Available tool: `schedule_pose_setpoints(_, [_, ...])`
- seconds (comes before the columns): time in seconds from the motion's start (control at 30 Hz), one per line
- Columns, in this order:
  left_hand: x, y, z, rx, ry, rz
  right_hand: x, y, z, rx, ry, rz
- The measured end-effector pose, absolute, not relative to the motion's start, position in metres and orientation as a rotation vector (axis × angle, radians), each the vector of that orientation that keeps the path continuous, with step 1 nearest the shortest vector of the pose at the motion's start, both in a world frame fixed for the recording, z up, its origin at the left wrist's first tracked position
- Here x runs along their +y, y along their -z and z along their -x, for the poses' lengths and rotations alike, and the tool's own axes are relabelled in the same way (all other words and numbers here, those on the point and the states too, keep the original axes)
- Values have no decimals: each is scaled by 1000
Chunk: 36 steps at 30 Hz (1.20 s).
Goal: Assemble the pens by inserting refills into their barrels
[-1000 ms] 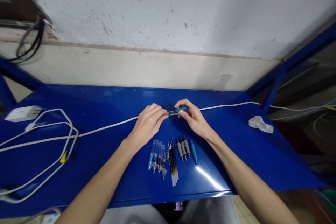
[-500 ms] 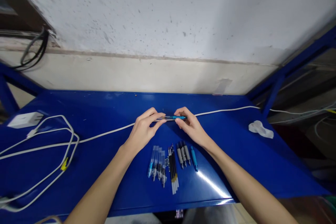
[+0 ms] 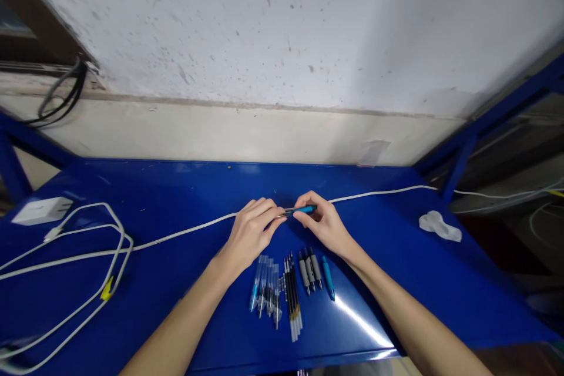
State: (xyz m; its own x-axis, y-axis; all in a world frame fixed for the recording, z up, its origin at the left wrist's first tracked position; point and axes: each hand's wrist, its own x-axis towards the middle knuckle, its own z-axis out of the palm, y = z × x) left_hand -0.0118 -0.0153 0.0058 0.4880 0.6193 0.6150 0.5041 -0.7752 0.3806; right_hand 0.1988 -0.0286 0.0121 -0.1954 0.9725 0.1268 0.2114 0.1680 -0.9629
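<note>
The left hand (image 3: 252,229) pinched the slender left portion of a blue pen (image 3: 304,210); the right hand (image 3: 325,226) pinched its blue right portion. The pen lay between both, touching each, long axis running left-right over the blue tabletop (image 3: 379,241).

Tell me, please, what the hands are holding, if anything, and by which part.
A partly blue pen: the right hand pinches its blue end, the left hand its opposite end.

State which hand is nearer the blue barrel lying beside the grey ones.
Right. The right hand is almost straight beyond the blue barrel; the left hand is farther off, beyond it and to the left.
</note>
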Motion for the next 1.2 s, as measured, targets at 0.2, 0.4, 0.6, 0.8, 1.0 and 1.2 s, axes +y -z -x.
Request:
schedule_pose_setpoints(0.2, [-19, -2, 8, 945, -1147, -2619, -28, -5, -201, -1606, -1048, 1352])
schedule_pose_setpoints(0.4, [-21, -1, 10, 1011, -1248, -2487, -24, -6, -204, -1712, -1078, 1116])
schedule_pose_setpoints(0.6, [-23, -1, 9, 1006, -1216, -2548, -26, -2, -205, -1849, -1029, 1216])
schedule_pose_setpoints(0.8, [-21, 2, 11, 1144, -1225, -2522, -24, -3, -204, -1757, -951, 1137])
schedule_pose_setpoints(1.0, [-17, 3, 12, 1203, -1168, -2642, -19, 1, -204, -1672, -1046, 1215])
schedule_pose_setpoints(1.2, [-14, 0, 12, 1224, -1122, -2742, -19, 2, -200, -1848, -846, 1282])
